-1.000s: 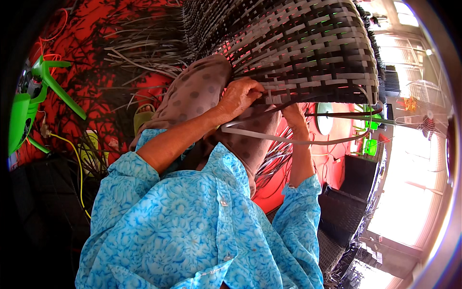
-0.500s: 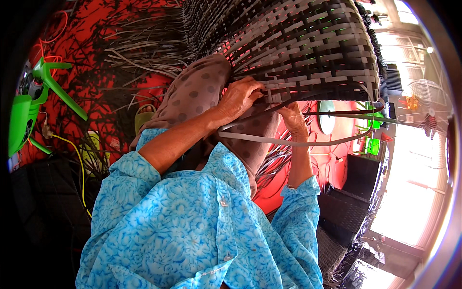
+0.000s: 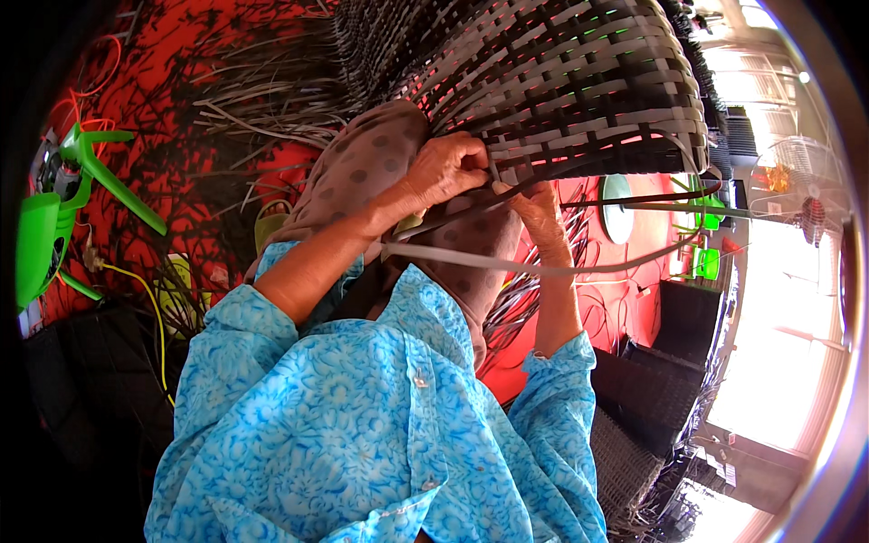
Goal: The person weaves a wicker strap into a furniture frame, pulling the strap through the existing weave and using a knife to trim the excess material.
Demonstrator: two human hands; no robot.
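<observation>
Woven panel (image 3: 593,100) lies ahead of both hands, lower edge running left to right. Left hand (image 3: 445,169): fingers curled at that edge; grip hidden. Right hand (image 3: 540,210): fingers against dark strip (image 3: 457,217); pinch cannot be confirmed.

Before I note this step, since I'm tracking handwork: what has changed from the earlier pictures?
The right hand has moved leftward, closer to the left hand; the near part of the grey strip has shifted left. Both hands remain by the weave.
</observation>
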